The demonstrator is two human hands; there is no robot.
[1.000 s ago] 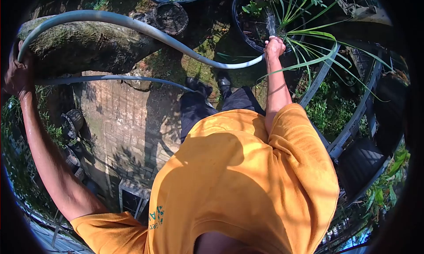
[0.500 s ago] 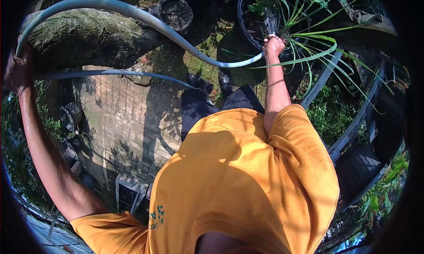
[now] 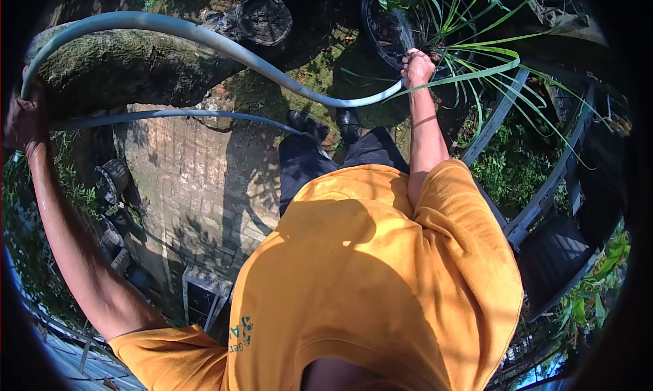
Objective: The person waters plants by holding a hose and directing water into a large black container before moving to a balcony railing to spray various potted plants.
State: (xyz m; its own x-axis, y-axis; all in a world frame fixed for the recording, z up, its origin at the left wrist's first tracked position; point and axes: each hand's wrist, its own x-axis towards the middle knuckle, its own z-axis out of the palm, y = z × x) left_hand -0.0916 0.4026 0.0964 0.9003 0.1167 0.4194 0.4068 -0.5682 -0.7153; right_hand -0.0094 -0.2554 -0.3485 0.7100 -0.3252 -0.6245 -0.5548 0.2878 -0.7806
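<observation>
A pale blue-grey hose (image 3: 204, 35) arches across the upper view between my hands. My left hand (image 3: 26, 117), at the far left edge, is closed round the hose, and a second stretch of it runs back toward my legs. My right hand (image 3: 417, 69) grips the hose end at the upper right. Water (image 3: 406, 32) sprays from there into a round black pot (image 3: 373, 25). A plant with long, thin green leaves (image 3: 483, 49) spreads beside and over that hand.
A thick mossy log (image 3: 129, 68) lies behind the hose, near a cut stump (image 3: 266, 20). Paving (image 3: 183, 180) stretches below on the left, with small pots (image 3: 112, 180) at its edge. A metal frame (image 3: 500, 112) stands at the right.
The hose arch sits slightly lower in view, while the pot and leafy plant have shifted a little up and left. The spray now slants more to the left. Both hands keep their hold.
</observation>
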